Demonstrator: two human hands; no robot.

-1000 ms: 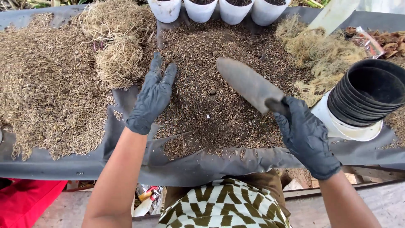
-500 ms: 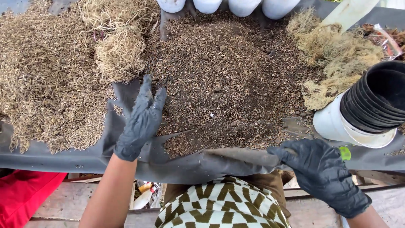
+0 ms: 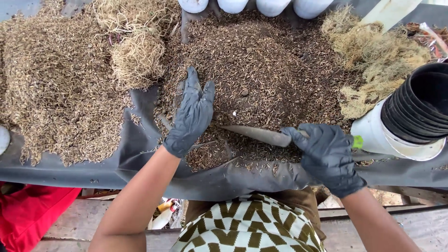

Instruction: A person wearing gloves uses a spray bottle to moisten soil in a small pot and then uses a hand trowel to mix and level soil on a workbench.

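Black plastic sheet (image 3: 140,154) covers the bench, edge sagging toward the person. Dark potting mix (image 3: 266,70) heaped at centre; paler husk pile (image 3: 51,93) spread at left; fibrous root clumps (image 3: 137,56) between them; tan moss (image 3: 378,60) at right. Stack of black pots (image 3: 420,105) nested in a white pot, lying tilted at right edge. 4 white pots (image 3: 270,5) line the far edge. Left hand (image 3: 190,116), grey-gloved, fingers straight and flat, palm resting on the mix, holding nothing. Right hand (image 3: 326,156), gloved, closed around the handle of a trowel (image 3: 256,134); blade lies low in the mix, pointing left, tip possibly buried.
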